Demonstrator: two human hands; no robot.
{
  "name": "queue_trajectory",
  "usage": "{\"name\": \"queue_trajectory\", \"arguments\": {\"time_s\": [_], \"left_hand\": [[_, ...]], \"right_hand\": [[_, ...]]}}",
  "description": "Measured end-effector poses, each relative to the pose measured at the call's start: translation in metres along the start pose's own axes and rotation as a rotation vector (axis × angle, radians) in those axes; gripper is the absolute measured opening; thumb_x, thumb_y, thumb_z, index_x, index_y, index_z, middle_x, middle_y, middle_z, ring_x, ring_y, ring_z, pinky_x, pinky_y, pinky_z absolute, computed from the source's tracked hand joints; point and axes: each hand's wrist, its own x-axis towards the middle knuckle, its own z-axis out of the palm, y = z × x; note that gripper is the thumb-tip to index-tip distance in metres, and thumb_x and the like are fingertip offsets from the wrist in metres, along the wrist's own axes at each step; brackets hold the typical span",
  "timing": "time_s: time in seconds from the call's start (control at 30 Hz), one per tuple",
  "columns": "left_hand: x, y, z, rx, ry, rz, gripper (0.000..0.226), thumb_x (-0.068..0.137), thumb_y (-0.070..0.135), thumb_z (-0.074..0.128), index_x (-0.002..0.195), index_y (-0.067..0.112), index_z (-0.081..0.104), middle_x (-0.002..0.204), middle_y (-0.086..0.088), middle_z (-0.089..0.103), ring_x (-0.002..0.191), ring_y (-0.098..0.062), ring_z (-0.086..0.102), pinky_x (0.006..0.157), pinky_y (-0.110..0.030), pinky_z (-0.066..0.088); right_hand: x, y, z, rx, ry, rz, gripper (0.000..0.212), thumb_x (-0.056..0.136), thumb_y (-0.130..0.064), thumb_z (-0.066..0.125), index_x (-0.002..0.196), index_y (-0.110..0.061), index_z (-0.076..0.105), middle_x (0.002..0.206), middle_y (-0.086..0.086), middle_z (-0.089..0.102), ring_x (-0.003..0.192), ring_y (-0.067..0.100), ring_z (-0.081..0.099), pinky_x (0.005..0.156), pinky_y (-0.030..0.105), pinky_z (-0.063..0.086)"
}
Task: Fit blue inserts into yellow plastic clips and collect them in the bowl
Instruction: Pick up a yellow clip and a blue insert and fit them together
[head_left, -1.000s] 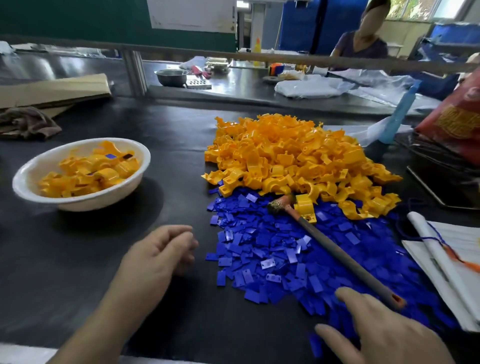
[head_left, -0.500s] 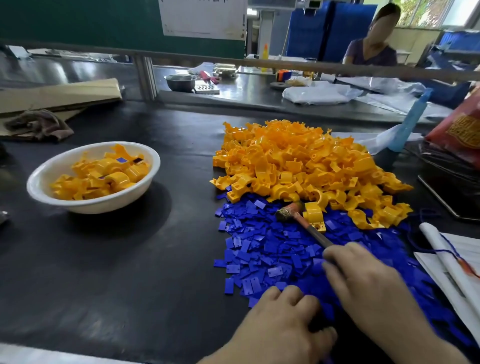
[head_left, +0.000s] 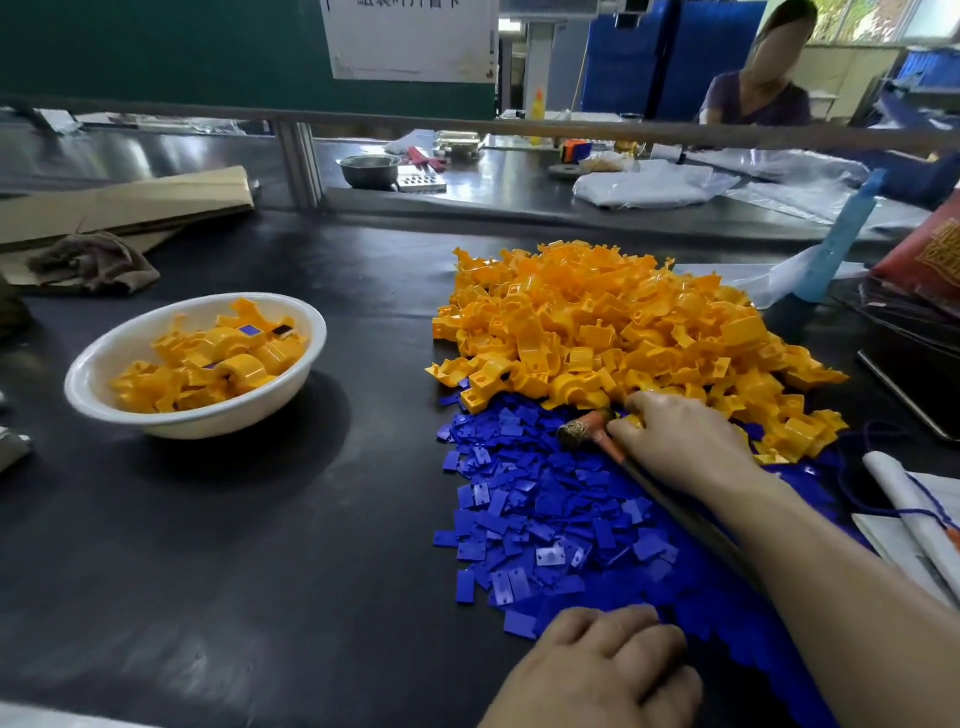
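Note:
A white bowl (head_left: 104, 358) at the left holds several yellow clips (head_left: 208, 358), some showing blue inserts. A big heap of loose yellow clips (head_left: 597, 322) lies at centre right, with a spread of blue inserts (head_left: 535, 509) in front of it. A small hammer (head_left: 579, 431) lies across the inserts. My right hand (head_left: 680, 441) reaches over the hammer's handle, its fingers curled on a yellow clip at the heap's near edge. My left hand (head_left: 597, 670) sits at the near edge of the blue inserts with curled fingers; its fingertips are hidden.
Folded cardboard (head_left: 130, 208) and a brown rag (head_left: 93, 260) lie at the back left. White papers with blue string (head_left: 914, 519), a light blue bottle (head_left: 836, 239) and a red bag (head_left: 930, 254) crowd the right side. Behind a rail (head_left: 467, 127) a person (head_left: 753, 93) sits at another bench.
My right hand moved forward from the near end of the hammer's handle to the yellow clip by its head. My left hand moved right from the bare mat onto the blue inserts.

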Motion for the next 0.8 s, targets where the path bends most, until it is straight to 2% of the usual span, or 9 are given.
{"name": "queue_trajectory", "arguments": {"time_s": [0.1,0.27,0.33,0.4,0.43,0.57,0.63,0.7,0.8], "left_hand": [[-0.009,-0.003,-0.004,-0.014,0.062,-0.008,0.030,0.092,0.050,0.033,0.121,0.049,0.041,0.128,0.033,0.049,0.121,0.009,0.048,0.089,-0.009,0.045],[-0.027,-0.006,-0.012,-0.005,0.191,-0.008,0.026,0.092,0.051,0.036,0.116,0.052,0.045,0.114,0.032,0.058,0.113,0.012,0.052,0.089,-0.011,0.045],[-0.035,-0.006,-0.016,-0.092,0.301,-0.061,0.028,0.092,0.054,0.040,0.111,0.050,0.060,0.109,0.029,0.061,0.106,0.013,0.055,0.087,-0.009,0.047],[-0.042,-0.006,-0.022,-0.273,0.480,-0.144,0.027,0.084,0.053,0.054,0.105,0.044,0.067,0.105,0.026,0.063,0.100,0.013,0.057,0.084,-0.009,0.048],[-0.043,-0.006,-0.024,-0.341,0.568,-0.200,0.029,0.080,0.050,0.059,0.106,0.042,0.067,0.105,0.025,0.064,0.101,0.013,0.058,0.084,-0.009,0.048],[-0.049,-0.012,-0.030,-0.544,0.681,-0.367,0.040,0.075,0.047,0.060,0.115,0.046,0.060,0.114,0.025,0.062,0.104,0.003,0.061,0.084,-0.018,0.050],[-0.053,-0.015,-0.031,-0.457,0.677,-0.384,0.057,0.073,0.046,0.063,0.128,0.047,0.050,0.131,0.027,0.050,0.117,0.004,0.054,0.091,-0.019,0.047],[-0.057,-0.016,-0.036,-0.354,0.609,-0.377,0.074,0.069,0.043,0.068,0.137,0.047,0.041,0.144,0.030,0.036,0.130,0.008,0.040,0.102,-0.013,0.037],[-0.059,-0.012,-0.038,-0.221,0.507,-0.302,0.070,0.066,0.043,0.063,0.135,0.037,0.047,0.134,0.026,0.050,0.122,0.009,0.045,0.099,-0.012,0.035]], "right_hand": [[-0.002,0.002,0.005,0.013,0.032,-0.019,0.045,0.090,-0.052,0.050,0.127,-0.026,0.056,0.120,0.002,0.063,0.106,0.022,0.059,0.069,0.031,0.045],[-0.022,0.002,-0.002,0.170,0.242,-0.131,0.039,0.090,-0.031,0.061,0.127,-0.021,0.055,0.122,0.002,0.062,0.107,0.019,0.058,0.083,0.033,0.051],[-0.034,0.002,-0.010,0.301,0.324,-0.163,0.036,0.090,-0.026,0.063,0.124,-0.021,0.056,0.111,-0.001,0.064,0.095,0.010,0.059,0.075,0.025,0.052],[-0.052,-0.001,-0.018,0.421,0.339,-0.187,0.030,0.090,-0.025,0.062,0.119,-0.025,0.057,0.094,-0.012,0.061,0.078,0.001,0.057,0.060,0.013,0.048],[-0.062,-0.004,-0.022,0.469,0.319,-0.203,0.028,0.090,-0.025,0.062,0.117,-0.029,0.056,0.088,-0.016,0.059,0.074,-0.001,0.057,0.055,0.014,0.049],[-0.105,-0.017,-0.032,0.581,0.130,-0.263,0.036,0.088,-0.022,0.063,0.101,-0.051,0.045,0.091,-0.020,0.057,0.082,-0.002,0.057,0.064,0.024,0.055],[-0.127,-0.024,-0.034,0.569,-0.005,-0.322,0.037,0.087,-0.021,0.063,0.101,-0.051,0.046,0.094,-0.021,0.056,0.084,-0.002,0.057,0.063,0.023,0.054],[-0.146,-0.031,-0.035,0.515,-0.102,-0.442,0.039,0.085,-0.019,0.062,0.102,-0.049,0.046,0.099,-0.024,0.051,0.089,-0.002,0.054,0.065,0.018,0.049],[-0.163,-0.039,-0.038,0.505,-0.122,-0.572,0.032,0.082,-0.017,0.060,0.098,-0.041,0.046,0.101,-0.019,0.046,0.090,0.006,0.051,0.071,0.022,0.045]]}}
